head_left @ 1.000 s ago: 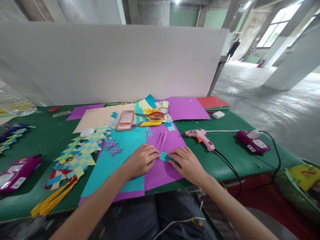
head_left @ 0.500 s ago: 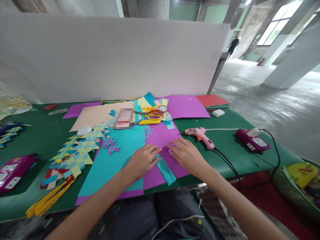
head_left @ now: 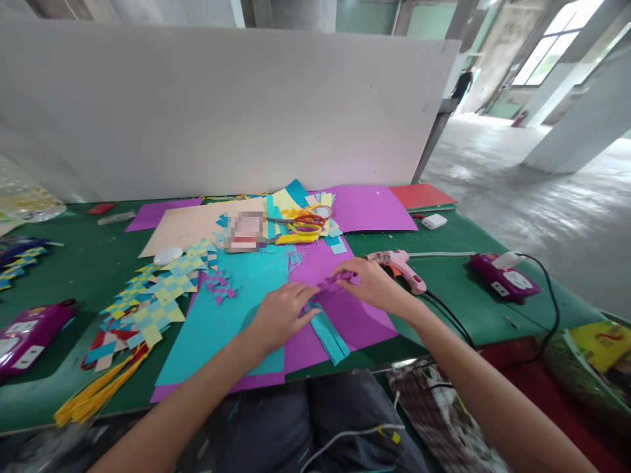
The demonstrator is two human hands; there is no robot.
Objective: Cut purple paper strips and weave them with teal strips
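Note:
My left hand (head_left: 283,312) lies low over the sheets, its fingertips and thumb closed about the upper end of a bundle of teal paper strips (head_left: 331,336). The strips slant down to the right over a purple sheet (head_left: 362,312). In a pinch, my right hand (head_left: 371,281) grips purple paper strips (head_left: 336,281), which run leftward to my left fingertips. Where teal and purple meet is partly hidden by my fingers. Under my left wrist spreads a teal sheet (head_left: 231,335), with a small purple-and-teal woven piece (head_left: 220,286) on it.
A pink glue gun (head_left: 404,269) lies to the right, its cord hanging over the edge near a purple power strip (head_left: 505,277). Scissors (head_left: 308,225) and a yellow cutter (head_left: 298,240) sit behind my hands. Woven paper pieces (head_left: 162,295) with yellow tassels (head_left: 106,387) are at left.
My right hand has drawn slightly up and to the right, its fingers now pinching the purple strips, which show more plainly. My left hand has stayed nearly in place.

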